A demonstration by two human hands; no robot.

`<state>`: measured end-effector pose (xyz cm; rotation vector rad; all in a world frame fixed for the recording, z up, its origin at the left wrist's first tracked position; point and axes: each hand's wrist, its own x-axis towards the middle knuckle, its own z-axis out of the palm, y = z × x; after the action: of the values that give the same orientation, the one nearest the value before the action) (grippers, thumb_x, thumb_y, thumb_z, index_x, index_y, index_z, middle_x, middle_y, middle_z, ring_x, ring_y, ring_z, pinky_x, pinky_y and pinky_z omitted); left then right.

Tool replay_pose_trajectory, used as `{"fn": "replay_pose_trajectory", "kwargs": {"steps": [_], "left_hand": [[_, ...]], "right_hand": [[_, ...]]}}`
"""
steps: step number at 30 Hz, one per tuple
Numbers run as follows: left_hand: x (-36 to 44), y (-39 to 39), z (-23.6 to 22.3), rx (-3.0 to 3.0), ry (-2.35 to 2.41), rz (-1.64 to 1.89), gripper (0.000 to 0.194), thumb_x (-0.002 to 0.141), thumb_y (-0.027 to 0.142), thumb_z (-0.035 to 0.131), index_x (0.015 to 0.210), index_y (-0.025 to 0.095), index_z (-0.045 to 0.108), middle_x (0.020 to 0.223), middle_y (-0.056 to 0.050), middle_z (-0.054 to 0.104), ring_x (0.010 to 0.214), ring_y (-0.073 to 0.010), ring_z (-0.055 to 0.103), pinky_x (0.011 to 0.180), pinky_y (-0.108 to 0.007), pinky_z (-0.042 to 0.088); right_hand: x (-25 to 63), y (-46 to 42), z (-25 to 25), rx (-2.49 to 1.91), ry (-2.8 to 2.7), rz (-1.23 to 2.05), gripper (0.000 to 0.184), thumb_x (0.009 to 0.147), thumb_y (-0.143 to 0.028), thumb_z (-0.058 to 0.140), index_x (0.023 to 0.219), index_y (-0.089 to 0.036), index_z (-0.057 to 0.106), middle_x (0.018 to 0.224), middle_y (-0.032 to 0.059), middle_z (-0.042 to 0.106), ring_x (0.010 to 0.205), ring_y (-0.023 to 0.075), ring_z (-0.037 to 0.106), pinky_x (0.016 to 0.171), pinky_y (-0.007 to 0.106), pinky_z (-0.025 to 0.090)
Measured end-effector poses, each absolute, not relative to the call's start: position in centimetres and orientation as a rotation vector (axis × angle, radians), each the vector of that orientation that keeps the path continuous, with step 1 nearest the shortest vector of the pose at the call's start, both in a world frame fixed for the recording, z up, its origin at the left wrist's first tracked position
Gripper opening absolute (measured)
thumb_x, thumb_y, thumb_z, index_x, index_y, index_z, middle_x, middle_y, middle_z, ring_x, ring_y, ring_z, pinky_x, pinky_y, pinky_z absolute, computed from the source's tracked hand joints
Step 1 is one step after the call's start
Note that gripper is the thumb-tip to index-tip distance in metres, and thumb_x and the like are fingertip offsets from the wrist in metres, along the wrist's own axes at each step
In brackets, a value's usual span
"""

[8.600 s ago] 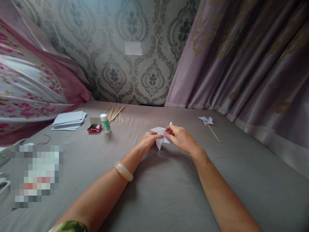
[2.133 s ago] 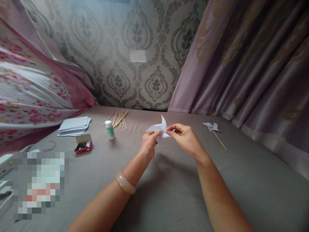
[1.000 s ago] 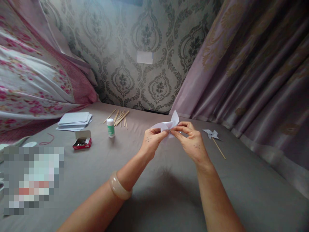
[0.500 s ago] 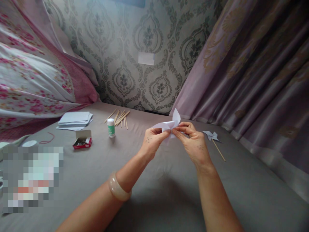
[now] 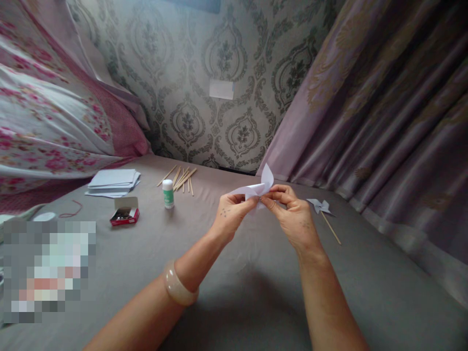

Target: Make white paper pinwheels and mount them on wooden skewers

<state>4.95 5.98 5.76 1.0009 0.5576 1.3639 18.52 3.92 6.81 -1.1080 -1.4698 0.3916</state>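
A white paper pinwheel [image 5: 256,189] with curled blades is held up between both my hands over the grey cloth. My left hand [image 5: 233,213] is closed on it from the left, thumb on the near side. My right hand [image 5: 294,210] pinches at its middle, where a tiny shiny bit shows by the fingertips, too small to name. Parts of the blades are hidden behind the fingers. To the right of my right hand, another white pinwheel [image 5: 321,206] lies on the cloth, fixed to a thin wooden stick [image 5: 332,229].
On the left lie a stack of white paper [image 5: 111,181], an open red box [image 5: 125,215] of small metal pieces and a red string [image 5: 75,210]. Farther in are a white and green glue bottle [image 5: 168,195] and several wooden sticks [image 5: 185,179]. Curtains [image 5: 351,122] hang at the right.
Both hands keep nearly the same place and grip on the paper pinwheel. Its lower blade shows slightly less beneath the fingers.
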Motion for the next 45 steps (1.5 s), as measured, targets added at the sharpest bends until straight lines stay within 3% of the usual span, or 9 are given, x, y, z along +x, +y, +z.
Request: {"fn": "replay_pose_trajectory", "kwargs": {"steps": [5, 12, 18, 26, 36, 45], "left_hand": [[4.8, 6.2, 5.6, 1.044, 0.546, 1.366, 0.031, 0.060, 0.028, 0.079, 0.087, 0.014, 0.078, 0.068, -0.003, 0.071, 0.059, -0.0118, 0.054, 0.058, -0.024, 0.040], [4.9, 6.8, 4.8, 1.073, 0.496, 1.437, 0.024, 0.057, 0.029, 0.083, 0.075, 0.014, 0.075, 0.070, -0.003, 0.071, 0.063, -0.0123, 0.057, 0.060, -0.024, 0.043], [4.9, 7.2, 4.6, 1.093, 0.471, 1.436, 0.028, 0.056, 0.032, 0.084, 0.077, 0.016, 0.076, 0.074, -0.004, 0.074, 0.065, -0.0136, 0.060, 0.064, -0.027, 0.046], [4.9, 7.8, 3.9, 1.120, 0.505, 1.487, 0.026, 0.058, 0.030, 0.083, 0.079, 0.016, 0.077, 0.078, -0.005, 0.074, 0.068, -0.0151, 0.061, 0.065, -0.027, 0.047], [4.8, 8.0, 3.6, 1.176, 0.620, 1.515, 0.016, 0.059, 0.025, 0.078, 0.072, 0.015, 0.074, 0.061, 0.000, 0.066, 0.056, -0.0102, 0.051, 0.053, -0.022, 0.038], [4.8, 8.0, 3.5, 1.155, 0.724, 1.502, 0.015, 0.055, 0.024, 0.076, 0.067, 0.016, 0.072, 0.058, 0.001, 0.063, 0.056, -0.0108, 0.051, 0.053, -0.022, 0.038]], "right_hand": [[18.6, 3.9, 6.8, -1.103, -1.469, 0.407, 0.011, 0.073, -0.034, 0.074, 0.074, -0.023, 0.075, 0.096, 0.0026, 0.059, 0.095, 0.0176, 0.058, 0.091, 0.033, 0.045], [18.5, 4.2, 6.4, -1.126, -1.434, 0.450, 0.015, 0.072, -0.036, 0.074, 0.074, -0.022, 0.075, 0.096, 0.0027, 0.059, 0.096, 0.0180, 0.058, 0.092, 0.034, 0.045], [18.4, 4.8, 5.7, -1.130, -1.395, 0.459, 0.020, 0.070, -0.042, 0.074, 0.072, -0.021, 0.075, 0.095, 0.0039, 0.059, 0.096, 0.0193, 0.059, 0.090, 0.035, 0.046], [17.7, 5.2, 5.1, -1.165, -1.306, 0.486, 0.016, 0.069, -0.036, 0.075, 0.072, -0.020, 0.075, 0.095, 0.0040, 0.061, 0.094, 0.0184, 0.059, 0.091, 0.035, 0.044], [17.1, 5.3, 4.8, -1.192, -1.269, 0.492, 0.018, 0.070, -0.037, 0.074, 0.075, -0.020, 0.076, 0.095, 0.0039, 0.065, 0.091, 0.0181, 0.060, 0.088, 0.034, 0.044], [17.0, 5.9, 3.9, -1.188, -1.248, 0.517, 0.022, 0.071, -0.040, 0.072, 0.077, -0.019, 0.075, 0.098, 0.0057, 0.066, 0.089, 0.0190, 0.060, 0.083, 0.035, 0.045]]}}
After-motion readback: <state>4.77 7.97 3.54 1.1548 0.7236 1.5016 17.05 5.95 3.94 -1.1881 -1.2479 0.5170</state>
